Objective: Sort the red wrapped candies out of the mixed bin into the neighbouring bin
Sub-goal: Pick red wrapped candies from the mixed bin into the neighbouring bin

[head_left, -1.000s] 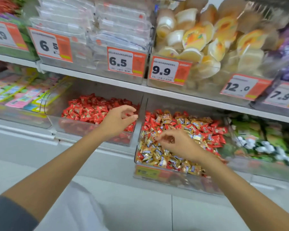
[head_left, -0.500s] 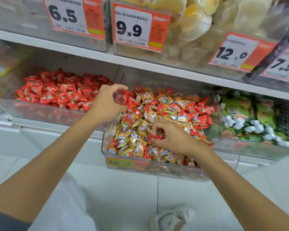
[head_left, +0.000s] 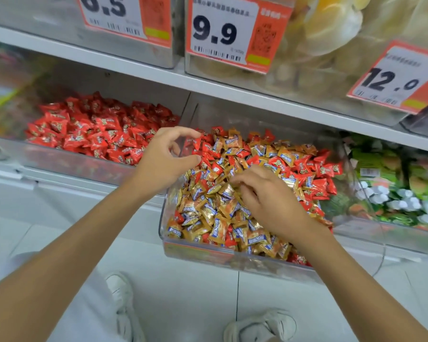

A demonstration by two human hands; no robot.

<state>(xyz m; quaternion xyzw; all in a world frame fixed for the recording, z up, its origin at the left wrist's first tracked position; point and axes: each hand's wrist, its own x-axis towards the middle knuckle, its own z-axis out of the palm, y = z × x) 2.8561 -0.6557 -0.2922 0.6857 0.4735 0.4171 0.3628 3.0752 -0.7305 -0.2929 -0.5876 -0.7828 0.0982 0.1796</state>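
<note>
Hanging over the bins are orange-edged price labels, the 6.5 tag [head_left: 124, 16], the 9.9 tag [head_left: 223, 30] and the 12.0 tag [head_left: 395, 80], fixed to clear boxes on the white shelf [head_left: 232, 88]. One box holds pale yellow cups [head_left: 331, 28]. Green packets [head_left: 393, 174] fill the bin at the far right, and two white shoes [head_left: 120, 292] stand on the pale tiled floor [head_left: 294, 299].

The right hand [head_left: 269, 198] lies on the mixed bin [head_left: 232, 259], fingers curled down into the pile. Whether they hold a candy I cannot tell. Its forearm covers the bin's front right corner. The left hand [head_left: 166, 159] hovers at the bin's left wall, thumb and forefinger curved apart with a narrow gap and nothing between them.

The red wrapped candies [head_left: 316, 169] are small, glossy, crimped pillows with a printed emblem. They lie mostly along the back and right of the mixed bin, scattered among gold-wrapped candies [head_left: 208, 213] with blue labels. The neighbouring bin [head_left: 72, 161], just to the left, holds an all-red heap [head_left: 97, 132].
</note>
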